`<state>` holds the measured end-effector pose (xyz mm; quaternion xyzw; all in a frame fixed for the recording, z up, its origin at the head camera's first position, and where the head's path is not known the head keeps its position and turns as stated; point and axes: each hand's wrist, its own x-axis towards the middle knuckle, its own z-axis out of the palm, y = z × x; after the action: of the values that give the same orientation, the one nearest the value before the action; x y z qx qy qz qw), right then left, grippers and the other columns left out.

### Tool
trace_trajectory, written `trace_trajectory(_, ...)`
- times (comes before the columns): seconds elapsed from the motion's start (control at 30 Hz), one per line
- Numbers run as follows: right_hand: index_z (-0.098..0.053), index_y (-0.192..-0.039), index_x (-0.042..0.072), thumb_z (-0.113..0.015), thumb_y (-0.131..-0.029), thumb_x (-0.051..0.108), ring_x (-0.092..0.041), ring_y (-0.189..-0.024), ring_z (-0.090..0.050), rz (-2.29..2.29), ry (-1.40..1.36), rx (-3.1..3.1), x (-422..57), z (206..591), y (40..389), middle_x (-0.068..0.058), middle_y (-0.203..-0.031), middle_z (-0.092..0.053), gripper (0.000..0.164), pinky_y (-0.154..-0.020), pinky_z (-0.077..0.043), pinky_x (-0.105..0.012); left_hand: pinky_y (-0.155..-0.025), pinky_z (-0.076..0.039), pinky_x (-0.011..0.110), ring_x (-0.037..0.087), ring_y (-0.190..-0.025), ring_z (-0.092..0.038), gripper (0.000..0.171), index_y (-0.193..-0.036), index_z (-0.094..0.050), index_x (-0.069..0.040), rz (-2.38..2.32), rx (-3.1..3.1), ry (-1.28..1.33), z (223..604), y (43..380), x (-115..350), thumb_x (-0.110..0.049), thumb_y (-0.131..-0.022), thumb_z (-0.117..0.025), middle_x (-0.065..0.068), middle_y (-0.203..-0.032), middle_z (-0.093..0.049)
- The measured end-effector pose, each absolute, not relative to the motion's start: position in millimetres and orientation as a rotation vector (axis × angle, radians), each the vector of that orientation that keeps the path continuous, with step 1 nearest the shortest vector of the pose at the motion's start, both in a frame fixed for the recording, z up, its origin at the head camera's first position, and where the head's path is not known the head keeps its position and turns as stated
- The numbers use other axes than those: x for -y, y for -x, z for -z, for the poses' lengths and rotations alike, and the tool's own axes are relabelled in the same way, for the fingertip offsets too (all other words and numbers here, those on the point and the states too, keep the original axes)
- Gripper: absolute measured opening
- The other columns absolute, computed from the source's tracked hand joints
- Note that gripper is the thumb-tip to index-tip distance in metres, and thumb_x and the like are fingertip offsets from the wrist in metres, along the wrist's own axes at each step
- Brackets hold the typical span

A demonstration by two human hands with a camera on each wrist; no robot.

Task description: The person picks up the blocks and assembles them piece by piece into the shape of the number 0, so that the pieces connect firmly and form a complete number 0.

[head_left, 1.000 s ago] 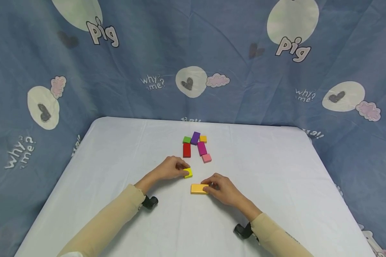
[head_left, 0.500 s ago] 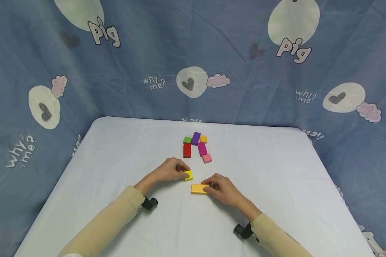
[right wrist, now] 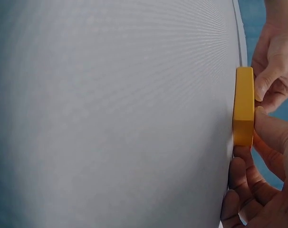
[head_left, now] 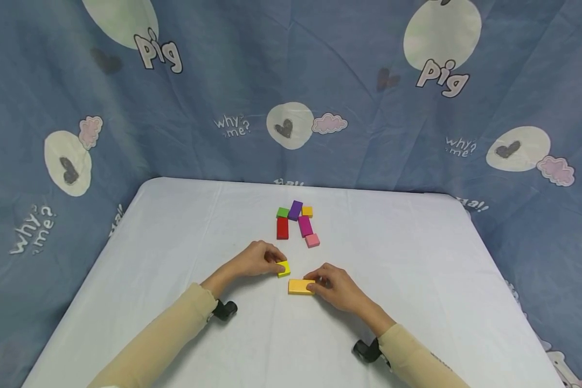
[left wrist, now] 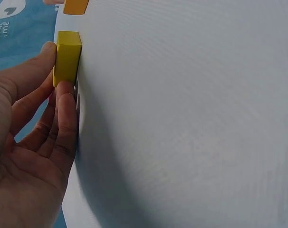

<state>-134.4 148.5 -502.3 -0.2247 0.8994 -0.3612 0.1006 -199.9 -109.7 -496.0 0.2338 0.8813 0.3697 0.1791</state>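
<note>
My left hand (head_left: 256,260) pinches a small yellow block (head_left: 283,269) between thumb and fingers, low over the white tabletop. In the left wrist view the yellow block (left wrist: 68,58) shows its front face beside the thumb. To the right and nearer me, my right hand (head_left: 338,286) grips the right end of a longer orange-yellow block (head_left: 298,286) that lies flat. The right wrist view shows this orange-yellow block (right wrist: 244,104) with the thumb on its upper face and fingers at its near end. A narrow gap separates the two held blocks.
Farther back on the white table (head_left: 393,242) lies a cluster of blocks: green (head_left: 283,213), purple (head_left: 295,210), orange (head_left: 307,212), red (head_left: 282,228), magenta (head_left: 305,226) and pink (head_left: 312,240). A blue printed cloth (head_left: 184,145) hangs behind the table.
My left hand has brought the yellow block slightly nearer to me, toward the orange-yellow block. My right hand and its block stay in place, as does the cluster.
</note>
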Motion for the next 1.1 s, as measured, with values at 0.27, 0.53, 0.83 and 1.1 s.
trace_trajectory(0.27,-0.073,-0.112,0.015,-0.072,-0.091,0.022,-0.011,-0.080,-0.051,1.071,0.659,-2.658,-148.8,503.2,133.9,0.011,-0.090,-0.057,0.023,-0.069,-0.046,-0.026,-0.067,-0.048,0.025,0.012,-0.074,-0.055,0.023,-0.105,-0.076,-0.011,-1.059,-2.476,-0.686,497.9,198.5,110.1,-0.021,-0.084,-0.079,-0.008,-0.089,-0.068)
trace_trajectory(0.53,-0.073,-0.112,0.016,-0.072,-0.091,0.022,-0.011,-0.080,-0.051,1.072,0.661,-2.665,-149.2,504.5,134.6,0.012,-0.091,-0.057,0.022,-0.069,-0.046,-0.026,-0.066,-0.048,0.025,0.012,-0.074,-0.055,0.023,-0.104,-0.076,-0.011,-1.078,-2.460,-0.700,498.9,198.6,110.7,-0.020,-0.084,-0.079,-0.007,-0.089,-0.068)
trace_trajectory(0.83,-0.073,-0.112,0.015,-0.072,-0.090,0.021,-0.011,-0.080,-0.051,1.076,0.661,-2.659,-149.8,501.8,134.6,0.011,-0.091,-0.057,0.022,-0.069,-0.046,-0.026,-0.067,-0.048,0.025,0.012,-0.075,-0.055,0.023,-0.104,-0.076,-0.010,-1.084,-2.454,-0.709,498.0,197.4,110.7,-0.020,-0.084,-0.079,-0.006,-0.090,-0.067)
trace_trajectory(1.1,-0.073,-0.112,0.015,-0.072,-0.091,0.021,-0.010,-0.080,-0.052,1.083,0.662,-2.648,-150.3,501.4,134.9,0.011,-0.091,-0.058,0.022,-0.070,-0.047,-0.026,-0.067,-0.048,0.024,0.012,-0.075,-0.055,0.023,-0.105,-0.076,-0.010,-1.070,-2.456,-0.716,498.0,196.9,110.6,-0.020,-0.084,-0.078,-0.006,-0.090,-0.067)
